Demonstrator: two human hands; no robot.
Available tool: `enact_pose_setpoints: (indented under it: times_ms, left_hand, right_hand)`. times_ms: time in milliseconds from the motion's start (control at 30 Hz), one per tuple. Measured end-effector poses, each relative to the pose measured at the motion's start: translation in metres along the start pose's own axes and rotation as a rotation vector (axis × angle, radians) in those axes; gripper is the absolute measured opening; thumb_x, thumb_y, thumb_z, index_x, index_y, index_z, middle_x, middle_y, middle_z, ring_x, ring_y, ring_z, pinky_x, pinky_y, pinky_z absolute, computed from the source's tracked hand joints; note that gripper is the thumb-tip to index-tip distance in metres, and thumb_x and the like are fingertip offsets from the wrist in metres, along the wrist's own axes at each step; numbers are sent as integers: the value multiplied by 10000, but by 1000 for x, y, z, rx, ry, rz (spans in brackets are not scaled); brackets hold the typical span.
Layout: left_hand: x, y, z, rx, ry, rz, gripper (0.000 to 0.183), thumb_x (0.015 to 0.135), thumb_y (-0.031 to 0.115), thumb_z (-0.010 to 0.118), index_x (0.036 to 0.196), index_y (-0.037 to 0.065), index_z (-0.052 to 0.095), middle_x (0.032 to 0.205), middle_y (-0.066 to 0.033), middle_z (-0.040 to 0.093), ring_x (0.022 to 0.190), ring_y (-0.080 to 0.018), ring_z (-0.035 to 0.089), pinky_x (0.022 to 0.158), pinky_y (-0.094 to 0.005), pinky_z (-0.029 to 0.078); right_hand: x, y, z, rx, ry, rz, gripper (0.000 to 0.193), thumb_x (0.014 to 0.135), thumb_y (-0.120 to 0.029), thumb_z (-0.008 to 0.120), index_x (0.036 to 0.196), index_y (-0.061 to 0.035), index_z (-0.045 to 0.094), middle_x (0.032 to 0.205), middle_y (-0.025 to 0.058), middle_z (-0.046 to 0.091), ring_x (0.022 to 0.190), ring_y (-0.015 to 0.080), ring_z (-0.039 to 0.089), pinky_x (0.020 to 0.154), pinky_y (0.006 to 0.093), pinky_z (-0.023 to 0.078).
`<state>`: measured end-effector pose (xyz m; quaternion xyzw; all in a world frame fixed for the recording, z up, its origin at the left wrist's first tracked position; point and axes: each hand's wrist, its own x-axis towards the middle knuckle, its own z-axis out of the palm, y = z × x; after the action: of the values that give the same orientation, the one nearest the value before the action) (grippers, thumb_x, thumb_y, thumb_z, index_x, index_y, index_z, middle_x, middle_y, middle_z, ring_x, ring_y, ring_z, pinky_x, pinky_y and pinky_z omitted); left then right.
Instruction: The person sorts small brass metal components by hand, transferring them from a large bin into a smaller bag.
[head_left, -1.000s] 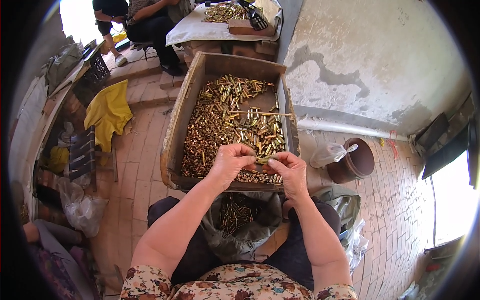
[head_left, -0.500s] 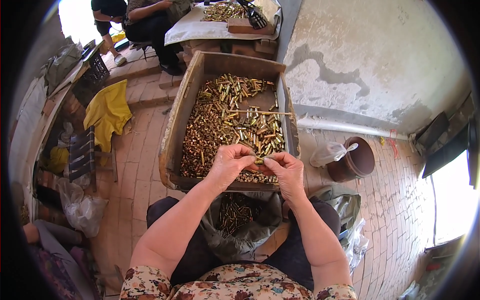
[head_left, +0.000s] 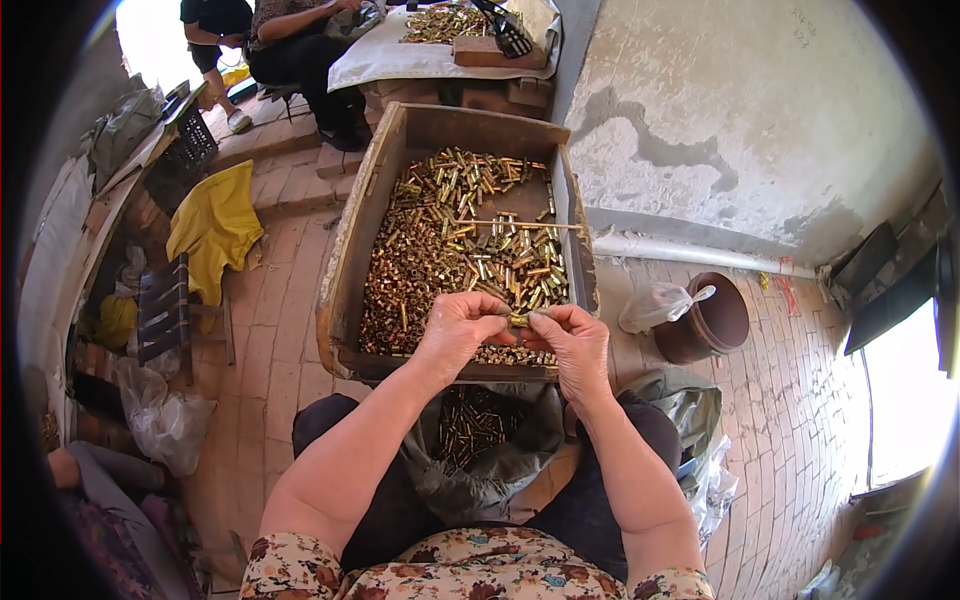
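Observation:
A small brass-coloured metal cylinder [head_left: 518, 321] is pinched between the fingertips of my two hands, above the near edge of a wooden tray [head_left: 352, 215]. My left hand [head_left: 462, 328] grips one end and my right hand [head_left: 570, 338] the other; its exact kind is too small to tell. Under and beyond my hands the tray holds many short ring-like brass pieces [head_left: 392, 290] on the left and longer brass cylinders [head_left: 535, 260] on the right and at the back. A thin stick [head_left: 515, 224] lies across them. Between my knees an open grey-green sack [head_left: 490, 490] holds more long, thin metal parts [head_left: 475, 425].
Right of the tray stand a brown bucket [head_left: 715, 315] and a tied clear plastic bag [head_left: 655, 308]. On the left are a strapped stool [head_left: 163, 305] and a yellow cloth [head_left: 215, 220]. Two people sit near a far cloth-covered table [head_left: 385, 68] with brass parts; another person's leg shows at lower left.
My hands keep their pinch on the metal cylinder, with only a slight shift of the fingers. At the far table a person's hand has moved a little.

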<state>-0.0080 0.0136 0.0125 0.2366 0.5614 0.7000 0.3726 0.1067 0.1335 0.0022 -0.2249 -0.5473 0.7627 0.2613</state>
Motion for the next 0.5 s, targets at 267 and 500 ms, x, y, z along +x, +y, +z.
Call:
enact_pose_setpoints:
  times_ms: [267, 500]
  left_hand:
    - [-1, 0, -1, -62, 8, -9, 49, 798, -5, 565, 816, -41, 593, 720, -85, 618, 631, -151, 627, 603, -247, 518]
    - [-1, -2, -2, -134, -20, -33, 53, 797, 25, 589, 833, -13, 595, 739, -81, 629, 620, -146, 617, 620, -247, 512]
  right_hand:
    - [-1, -3, 1, 7, 1, 14, 124, 807, -78, 650, 862, 15, 589, 777, 68, 626, 679, 145, 637, 616, 244, 536]
    - [0, -3, 0, 11, 12, -2, 131, 804, -88, 656, 855, 15, 594, 753, 63, 624, 664, 141, 635, 604, 237, 530]
